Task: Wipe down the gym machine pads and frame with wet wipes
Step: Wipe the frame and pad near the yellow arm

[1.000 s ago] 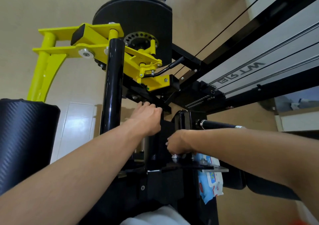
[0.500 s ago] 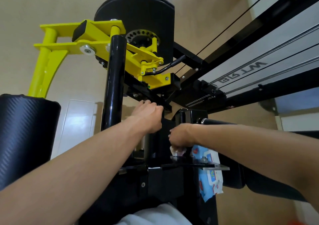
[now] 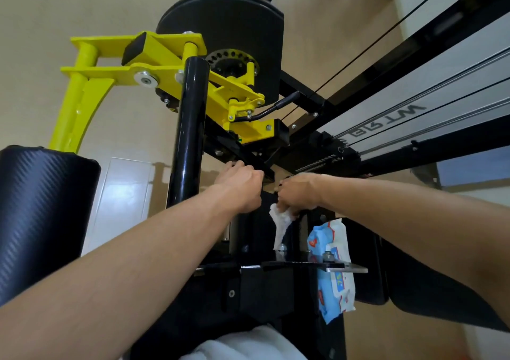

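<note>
Since a second ago my right hand (image 3: 296, 194) has risen along the black frame (image 3: 256, 285), and the crumpled wet wipe (image 3: 281, 221) pinched in its curled fingers now hangs in plain sight below it. My left hand (image 3: 240, 187) stays curled around a black frame bar just to the left. Right of the wipe, a blue wipes packet (image 3: 335, 271) hangs beside the steel plate (image 3: 347, 268).

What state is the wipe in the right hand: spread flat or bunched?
Bunched. The wet wipe hangs crumpled and twisted from the right hand, which grips its top.
</note>
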Demonstrator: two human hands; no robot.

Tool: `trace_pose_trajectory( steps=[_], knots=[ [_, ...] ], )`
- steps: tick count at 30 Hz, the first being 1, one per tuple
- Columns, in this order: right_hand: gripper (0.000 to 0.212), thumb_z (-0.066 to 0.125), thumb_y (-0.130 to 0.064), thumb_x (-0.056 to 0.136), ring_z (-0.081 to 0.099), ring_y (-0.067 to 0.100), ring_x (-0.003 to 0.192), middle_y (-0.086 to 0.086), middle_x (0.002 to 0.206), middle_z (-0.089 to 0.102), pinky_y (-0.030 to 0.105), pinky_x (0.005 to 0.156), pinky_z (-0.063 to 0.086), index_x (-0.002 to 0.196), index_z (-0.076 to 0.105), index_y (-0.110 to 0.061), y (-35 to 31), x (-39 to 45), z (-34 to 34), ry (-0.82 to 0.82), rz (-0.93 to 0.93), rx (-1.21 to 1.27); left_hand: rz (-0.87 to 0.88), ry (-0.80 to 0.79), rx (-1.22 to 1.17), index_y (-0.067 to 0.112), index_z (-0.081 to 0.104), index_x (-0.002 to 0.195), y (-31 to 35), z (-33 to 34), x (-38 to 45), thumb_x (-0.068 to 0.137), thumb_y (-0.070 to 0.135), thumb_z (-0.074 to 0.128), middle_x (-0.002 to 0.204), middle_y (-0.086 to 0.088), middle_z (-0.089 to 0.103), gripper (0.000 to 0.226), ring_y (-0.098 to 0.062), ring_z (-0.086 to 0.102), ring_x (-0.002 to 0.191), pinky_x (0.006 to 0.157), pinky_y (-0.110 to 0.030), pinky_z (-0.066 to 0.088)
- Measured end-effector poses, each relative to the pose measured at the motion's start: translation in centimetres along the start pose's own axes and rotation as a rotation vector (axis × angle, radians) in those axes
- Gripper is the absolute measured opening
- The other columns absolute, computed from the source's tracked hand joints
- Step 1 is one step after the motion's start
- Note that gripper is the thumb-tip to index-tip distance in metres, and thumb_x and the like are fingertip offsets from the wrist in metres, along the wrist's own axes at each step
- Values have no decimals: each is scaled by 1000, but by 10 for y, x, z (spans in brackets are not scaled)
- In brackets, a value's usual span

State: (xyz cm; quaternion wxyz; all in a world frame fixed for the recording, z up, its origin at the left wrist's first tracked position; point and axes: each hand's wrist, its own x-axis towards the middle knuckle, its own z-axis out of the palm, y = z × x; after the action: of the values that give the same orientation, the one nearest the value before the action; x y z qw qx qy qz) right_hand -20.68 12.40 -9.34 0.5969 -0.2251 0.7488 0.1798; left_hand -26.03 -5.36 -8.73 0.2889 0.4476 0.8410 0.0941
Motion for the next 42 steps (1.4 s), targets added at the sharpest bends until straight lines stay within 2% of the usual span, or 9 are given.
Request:
trace_pose_trajectory(
  steps=[4,9,14,18,25,30,35,39,42],
  knots=[
    [42,49,-50,101,46,28,138,4,136,61,48,114,39,125,65,-19,-6,3,5,-52,32,1,6,12,-18,20,52,135,0,0,0,91,27,56,130,-7,59,45,-28,47,128,111,-42,34],
    [84,18,-71,93,50,29,136,7,134,63,50,114,40,125,67,-11,-37,11,25,-94,-117,-35,-17,28,14,18,53,134,-2,1,1,91,24,55,132,-8,59,43,-29,47,130,113,-43,33],
    [32,57,-47,98,57,24,118,1,122,63,37,89,48,120,69,-26,16,-1,-9,61,62,-45,-34,40,4,19,55,133,-3,2,5,90,26,55,131,-7,60,43,-30,47,130,115,-46,32],
    [28,60,-42,98,59,21,113,-3,122,62,32,75,38,123,69,-33,19,-1,-12,30,49,-17,-37,30,-1,19,55,132,-4,1,5,90,26,55,130,-7,60,43,-29,47,129,112,-47,34],
    [17,70,-21,94,56,6,62,-18,44,55,39,104,49,78,72,-26,-47,7,3,-136,-14,197,-35,185,-167,20,54,137,-3,-8,-4,90,19,57,129,-6,61,47,-27,52,123,103,-43,43],
    [10,63,-30,99,67,13,91,-5,94,72,36,90,54,96,71,-26,-7,-34,-25,372,220,537,-92,323,-718,27,57,134,-1,-20,-16,94,19,60,129,7,65,40,-15,58,122,104,-40,48],
    [35,59,-41,102,58,16,76,4,85,65,32,71,46,93,72,-10,5,-110,-75,894,174,1068,-65,407,-978,26,45,144,13,-55,-52,85,8,68,125,9,60,67,-16,61,113,78,-29,53],
    [40,54,-44,103,65,18,75,6,85,72,28,69,54,97,74,-9,-36,-166,-80,943,-215,1376,-23,461,-956,24,63,118,24,-72,-118,79,31,83,95,8,69,44,-8,64,78,69,-22,49],
    [53,47,-58,101,62,19,71,8,83,69,27,65,51,93,72,-11,-69,-190,-73,882,-274,1387,-9,488,-1029,10,70,101,32,-64,-164,84,38,79,86,-15,69,34,-18,62,69,62,-30,49]
  ],
)
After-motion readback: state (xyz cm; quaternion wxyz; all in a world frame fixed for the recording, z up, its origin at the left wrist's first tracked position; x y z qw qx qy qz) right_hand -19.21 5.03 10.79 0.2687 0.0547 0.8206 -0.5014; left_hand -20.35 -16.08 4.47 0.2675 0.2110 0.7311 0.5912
